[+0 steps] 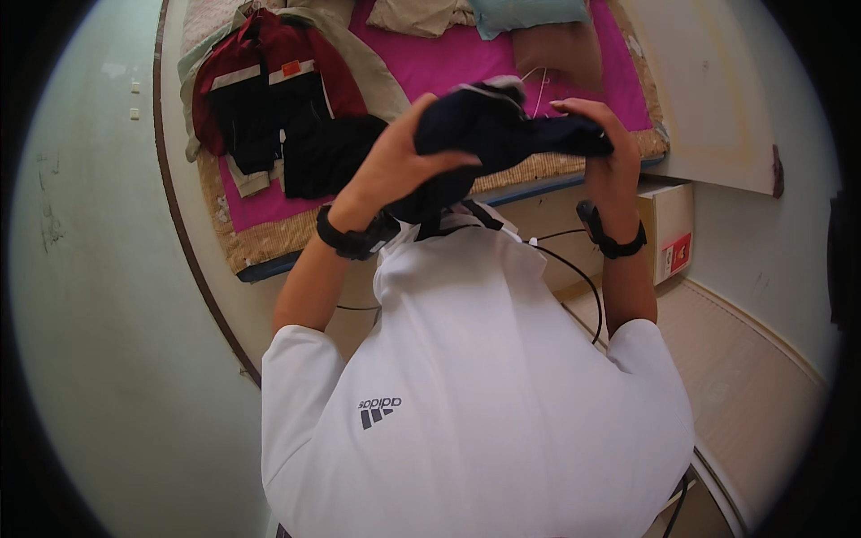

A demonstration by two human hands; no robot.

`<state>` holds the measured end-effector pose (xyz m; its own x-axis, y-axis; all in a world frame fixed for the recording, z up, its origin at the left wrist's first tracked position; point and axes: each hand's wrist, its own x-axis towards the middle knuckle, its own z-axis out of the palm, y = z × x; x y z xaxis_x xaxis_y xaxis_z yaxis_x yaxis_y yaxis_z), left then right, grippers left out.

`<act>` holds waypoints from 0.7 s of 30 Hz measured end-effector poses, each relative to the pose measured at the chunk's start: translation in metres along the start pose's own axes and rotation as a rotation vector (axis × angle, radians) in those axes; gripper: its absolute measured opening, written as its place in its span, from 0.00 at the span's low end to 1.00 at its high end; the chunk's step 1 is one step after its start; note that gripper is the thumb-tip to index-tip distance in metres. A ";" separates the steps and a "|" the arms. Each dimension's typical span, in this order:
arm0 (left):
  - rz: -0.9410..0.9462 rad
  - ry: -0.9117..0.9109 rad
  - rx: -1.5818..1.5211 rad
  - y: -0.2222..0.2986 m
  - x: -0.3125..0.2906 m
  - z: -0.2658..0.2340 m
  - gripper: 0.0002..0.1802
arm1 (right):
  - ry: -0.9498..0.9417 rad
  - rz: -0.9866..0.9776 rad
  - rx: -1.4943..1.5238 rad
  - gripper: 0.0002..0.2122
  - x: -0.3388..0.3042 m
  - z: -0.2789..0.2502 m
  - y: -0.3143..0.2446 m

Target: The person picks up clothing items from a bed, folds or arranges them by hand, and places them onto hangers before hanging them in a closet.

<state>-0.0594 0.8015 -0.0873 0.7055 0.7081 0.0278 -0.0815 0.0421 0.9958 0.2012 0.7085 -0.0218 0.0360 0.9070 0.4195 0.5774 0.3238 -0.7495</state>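
A: What are the hands on?

B: Both have hold of a dark navy garment (480, 134). The left hand (393, 160) grips its left part, the thumb laid across the cloth. The right hand (617, 157) has its fingers bent round the right end.

A: Where is the garment, exactly?

B: Raised in front of the chest, with the near side of the bed behind it in this view. It is bunched, so I can't tell what kind of garment it is. A greyish-white part shows at its top, and dark cloth hangs low beside the left hand.

A: And on the bed?

B: A pink sheet (421, 67) over a woven straw-coloured mat (256, 247) that shows along the edge. Towards the left lies a jacket (242, 103) in dark red, black and white, front up, with a small orange-red patch. Black cloth (327, 157) lies just beside it, on its right. At the far side there's a light blue pillow (525, 13) and, near it, a brown pillow (560, 54).

A: Anything on the person?

B: A white T-shirt (475, 377), and a black band on each wrist: one on the left (352, 238), one on the right (612, 235). A black cable (587, 278) curves between the body and the right arm.
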 end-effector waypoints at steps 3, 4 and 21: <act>-0.064 0.302 -0.243 -0.001 -0.008 -0.016 0.22 | 0.160 0.212 -0.023 0.12 -0.027 -0.001 0.035; -0.111 0.377 -0.255 -0.001 -0.011 -0.024 0.23 | 0.233 0.365 0.019 0.10 -0.038 -0.006 0.052; 0.066 0.366 -0.093 0.020 -0.106 -0.068 0.46 | 0.539 0.490 -0.312 0.17 -0.071 -0.031 0.097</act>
<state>-0.1833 0.7752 -0.0760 0.4001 0.9155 0.0417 -0.1941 0.0402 0.9802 0.2796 0.6670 -0.1087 0.6892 0.6458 0.3287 0.5929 -0.2417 -0.7682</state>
